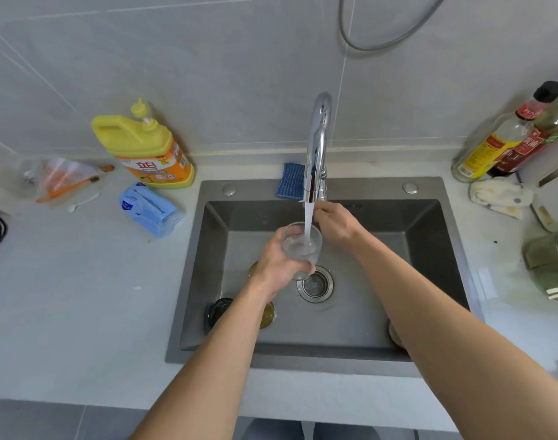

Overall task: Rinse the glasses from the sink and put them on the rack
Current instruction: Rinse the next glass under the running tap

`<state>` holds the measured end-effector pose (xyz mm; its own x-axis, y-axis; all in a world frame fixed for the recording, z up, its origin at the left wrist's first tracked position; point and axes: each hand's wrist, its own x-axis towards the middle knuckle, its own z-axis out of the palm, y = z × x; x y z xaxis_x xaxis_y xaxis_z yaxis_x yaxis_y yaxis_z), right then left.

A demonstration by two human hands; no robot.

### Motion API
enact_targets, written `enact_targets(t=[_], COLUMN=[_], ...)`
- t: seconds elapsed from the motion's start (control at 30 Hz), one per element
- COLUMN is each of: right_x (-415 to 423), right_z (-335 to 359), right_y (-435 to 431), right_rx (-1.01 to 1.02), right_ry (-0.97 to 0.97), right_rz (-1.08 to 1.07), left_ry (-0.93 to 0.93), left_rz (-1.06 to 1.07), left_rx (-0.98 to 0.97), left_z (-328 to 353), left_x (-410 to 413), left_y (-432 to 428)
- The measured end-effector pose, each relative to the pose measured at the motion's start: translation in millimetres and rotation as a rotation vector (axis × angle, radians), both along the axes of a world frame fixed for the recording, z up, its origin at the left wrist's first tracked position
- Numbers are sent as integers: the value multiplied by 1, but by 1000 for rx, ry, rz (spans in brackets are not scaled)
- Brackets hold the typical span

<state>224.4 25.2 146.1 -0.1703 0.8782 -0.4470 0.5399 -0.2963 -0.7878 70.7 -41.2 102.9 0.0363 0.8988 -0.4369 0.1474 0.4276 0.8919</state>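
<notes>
My left hand (279,265) grips a clear glass (301,246) upright over the sink (430,249). Water streams from the chrome tap (317,144) straight into the glass. My right hand (335,222) is curled around something at the tap's base, probably its handle, which the hand hides. On the sink floor stand a dark glass (217,309) at the front left and an amber glass (268,314) partly under my left forearm. Another amber glass (254,269) peeks out behind my left hand. No rack is clearly in view.
The drain strainer (315,284) lies mid-sink. A yellow detergent bottle (144,147) and a blue packet (150,209) stand on the left counter. A blue sponge (290,181) sits behind the tap. Sauce bottles (506,141), a cloth (500,196) and a glass container (554,265) crowd the right.
</notes>
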Motion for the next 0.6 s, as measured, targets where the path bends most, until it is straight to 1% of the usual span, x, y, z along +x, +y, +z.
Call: enact_targets(t=[0.1, 0.23, 0.37, 0.43, 0.53, 0.6], right_x=[4, 11, 8, 9, 10, 12], right_z=[7, 12, 11, 0, -26, -33], right_y=[6, 5, -7, -20, -46, -59], right_rx=[2, -11, -68, -137, -341, -415], right_ry=[-18, 45, 149, 161, 296, 359], right_rz=[39, 50, 15, -14, -82, -155], left_ry=[-23, -51, -55, -180, -441, -521], left_rz=[-19, -56, 12, 59, 222, 228], left_rx=[-28, -61, -247, -393, -612, -702], left_z=[1, 6, 10, 14, 21, 23], left_x=[1, 2, 7, 13, 19, 19], left_y=[-2, -3, -6, -8, -5, -3])
